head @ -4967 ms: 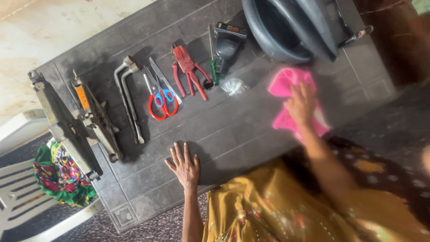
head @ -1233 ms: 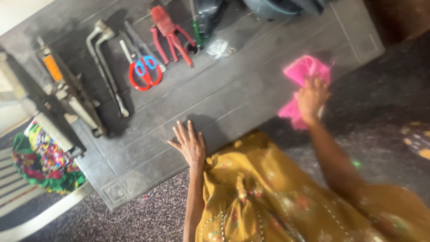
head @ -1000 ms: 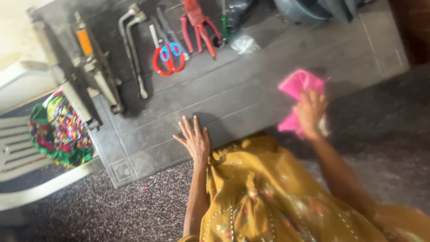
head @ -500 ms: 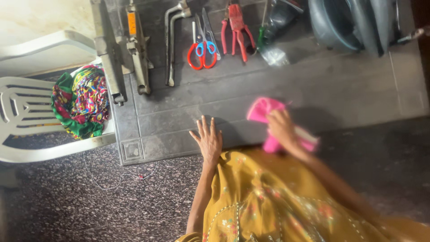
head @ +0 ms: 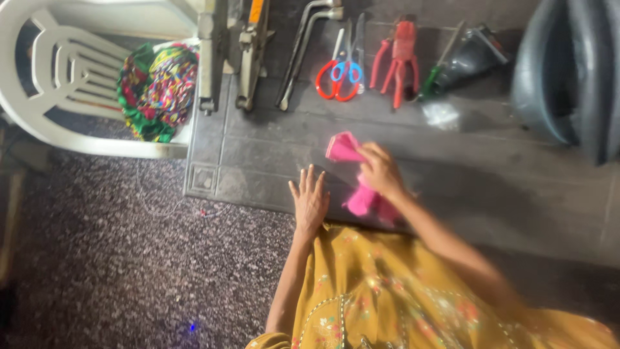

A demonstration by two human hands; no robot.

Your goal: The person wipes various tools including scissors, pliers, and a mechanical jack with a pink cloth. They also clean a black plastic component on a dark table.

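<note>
Step in hand: wiping. Your right hand (head: 381,173) pressed a pink cloth (head: 354,173) onto the dark grey table (head: 504,187) at its near edge, fingers curled down over it.

Your left hand (head: 310,200) lay flat just beside it, fingers spread, holding nothing.

Cloth: bright pink, crumpled, one corner folded up; probably soft and thin, though blur hid the weave.

Beyond the cloth: red-handled scissors (head: 337,71), red pliers (head: 397,55), lug wrench (head: 303,48).

Next pass, in my judgement, called for steady downward pressure and a path short of those tools.
</note>
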